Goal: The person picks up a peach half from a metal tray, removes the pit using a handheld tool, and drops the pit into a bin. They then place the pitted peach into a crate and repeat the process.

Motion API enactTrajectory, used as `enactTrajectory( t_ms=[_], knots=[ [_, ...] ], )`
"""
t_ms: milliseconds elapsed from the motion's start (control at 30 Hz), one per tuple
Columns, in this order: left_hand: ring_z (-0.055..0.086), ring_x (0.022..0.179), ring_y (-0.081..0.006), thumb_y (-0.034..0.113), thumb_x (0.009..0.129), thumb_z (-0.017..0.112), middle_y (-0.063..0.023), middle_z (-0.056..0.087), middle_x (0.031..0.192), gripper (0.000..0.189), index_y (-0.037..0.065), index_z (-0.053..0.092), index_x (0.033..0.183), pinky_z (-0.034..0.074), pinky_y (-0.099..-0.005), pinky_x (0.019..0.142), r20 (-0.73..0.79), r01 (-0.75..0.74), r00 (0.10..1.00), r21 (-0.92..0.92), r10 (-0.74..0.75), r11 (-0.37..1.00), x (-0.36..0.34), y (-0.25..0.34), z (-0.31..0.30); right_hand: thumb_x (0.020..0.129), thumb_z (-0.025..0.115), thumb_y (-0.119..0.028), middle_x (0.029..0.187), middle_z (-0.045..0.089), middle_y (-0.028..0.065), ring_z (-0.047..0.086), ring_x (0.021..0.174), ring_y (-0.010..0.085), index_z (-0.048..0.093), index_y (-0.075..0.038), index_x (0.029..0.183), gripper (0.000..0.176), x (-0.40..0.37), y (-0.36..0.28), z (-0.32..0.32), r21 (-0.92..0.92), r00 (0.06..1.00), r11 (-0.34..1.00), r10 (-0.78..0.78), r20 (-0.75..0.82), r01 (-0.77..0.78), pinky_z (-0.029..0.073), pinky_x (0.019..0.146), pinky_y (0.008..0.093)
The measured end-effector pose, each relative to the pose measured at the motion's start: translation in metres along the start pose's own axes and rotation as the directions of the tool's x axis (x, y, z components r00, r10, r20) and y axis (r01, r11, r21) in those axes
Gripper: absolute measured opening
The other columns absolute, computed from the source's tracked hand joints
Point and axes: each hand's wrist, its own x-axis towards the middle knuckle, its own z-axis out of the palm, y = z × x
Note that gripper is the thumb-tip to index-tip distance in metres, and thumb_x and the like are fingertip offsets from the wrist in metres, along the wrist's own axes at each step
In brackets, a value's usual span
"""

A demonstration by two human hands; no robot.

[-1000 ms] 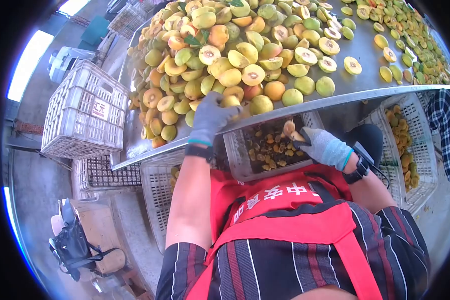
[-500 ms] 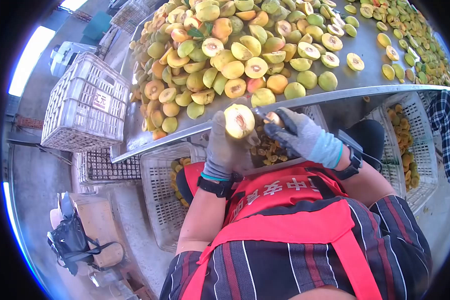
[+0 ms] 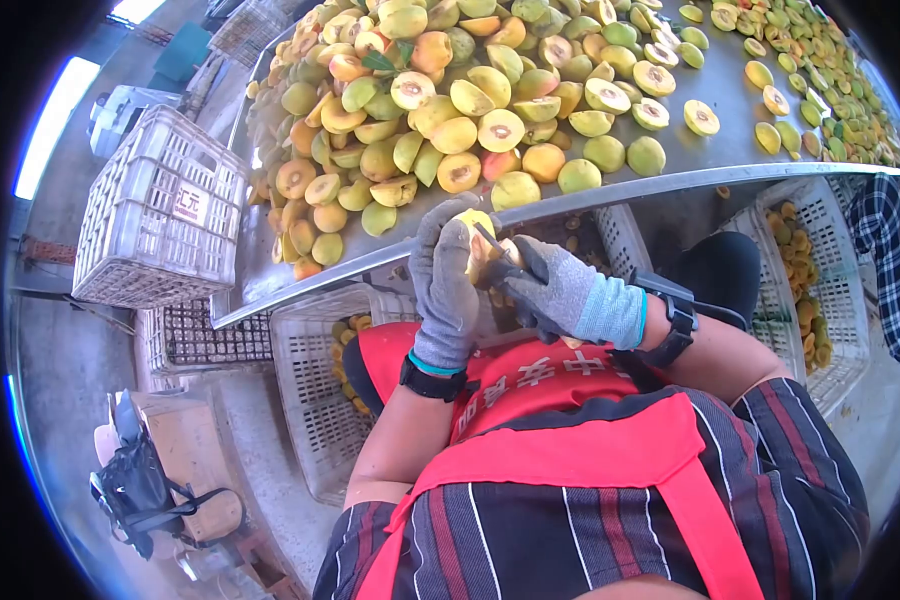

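Observation:
Both hands wear grey gloves and meet just in front of the metal table's edge. My left hand point(image 3: 444, 285) is closed around a halved yellow fruit point(image 3: 479, 240), its cut side turned to the right. In my right hand point(image 3: 560, 288) is a small knife point(image 3: 492, 240), its dark blade against the cut face of the fruit. A pale piece shows beside the fingers of my right hand, too covered to make out fully. Beyond the hands, a large heap of halved yellow, green and orange fruit point(image 3: 454, 134) lies on the metal table point(image 3: 670, 184).
A white crate point(image 3: 160, 215) stands left of the table, on a dark crate point(image 3: 210, 336). White crates holding fruit pieces are below the table edge, left point(image 3: 315, 425) and right point(image 3: 842, 290). A person's checked sleeve point(image 3: 885, 265) shows at far right. A bag point(image 3: 135, 485) lies lower left.
The fruit half has turned from facing the camera to facing right. My right hand has moved in, bringing the knife onto it. The view has shifted slightly.

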Motion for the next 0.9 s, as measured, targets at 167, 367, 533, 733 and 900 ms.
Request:
enactTrajectory(
  t_ms=[167, 367, 533, 733, 900],
  knots=[
    [0.058, 0.081, -0.0137, 0.022, 0.09, 0.047, -0.0078, 0.061, 0.088, 0.027, -0.002, 0.057, 0.099, 0.046, -0.0263, 0.073, 0.041, 0.213, 0.977, -0.183, -0.209, 0.96, 0.004, -0.002, -0.008, 0.083, 0.056, -0.011, 0.061, 0.053, 0.0067, 0.052, 0.043, 0.013, 0.043, -0.004, 0.107, 0.028, 0.006, 0.026, -0.003, -0.764, 0.893, 0.576, -0.451, 0.0, 0.291, 0.043, 0.04, 0.0287],
    [0.059, 0.083, -0.0213, 0.036, 0.093, 0.039, -0.013, 0.061, 0.088, 0.041, 0.0, 0.05, 0.109, 0.048, -0.033, 0.077, 0.001, 0.16, 0.987, -0.216, -0.163, 0.963, 0.01, -0.011, -0.004, 0.082, 0.06, -0.019, 0.092, 0.06, 0.0209, 0.06, 0.083, 0.035, 0.05, -0.001, 0.105, 0.031, 0.008, 0.028, 0.01, -0.018, 0.98, 0.997, -0.083, -0.182, 0.081, 0.048, 0.071, 0.038],
    [0.059, 0.084, -0.0204, 0.032, 0.093, 0.041, -0.0132, 0.06, 0.093, 0.037, 0.0, 0.053, 0.107, 0.047, -0.0326, 0.079, 0.033, 0.098, 0.995, -0.152, -0.094, 0.984, 0.006, -0.003, 0.001, 0.082, 0.061, -0.021, 0.09, 0.061, 0.019, 0.062, 0.082, 0.0306, 0.05, -0.001, 0.103, 0.031, 0.004, 0.019, 0.004, 0.072, 0.992, 0.997, -0.014, -0.127, 0.023, 0.048, 0.071, 0.037],
    [0.057, 0.083, -0.0157, 0.023, 0.089, 0.049, -0.0079, 0.06, 0.092, 0.029, -0.002, 0.056, 0.102, 0.045, -0.028, 0.078, 0.008, 0.083, 0.997, -0.1, -0.083, 0.992, 0.001, 0.001, 0.003, 0.081, 0.058, -0.019, 0.078, 0.06, 0.0195, 0.061, 0.069, 0.0334, 0.047, -0.002, 0.104, 0.031, 0.0, 0.021, 0.007, -0.181, 0.998, 0.983, -0.026, -0.056, 0.015, 0.049, 0.06, 0.0397],
    [0.058, 0.086, -0.0155, 0.022, 0.087, 0.049, -0.0099, 0.063, 0.094, 0.028, -0.002, 0.064, 0.091, 0.045, -0.0274, 0.079, 0.295, 0.382, 0.886, -0.026, -0.358, 0.924, 0.009, 0.006, -0.012, 0.078, 0.059, -0.017, 0.081, 0.06, 0.0243, 0.059, 0.076, 0.0411, 0.045, -0.001, 0.104, 0.035, -0.005, 0.014, -0.003, -0.635, 0.999, 0.773, 0.033, 0.041, 0.001, 0.047, 0.067, 0.0425]
  ],
)
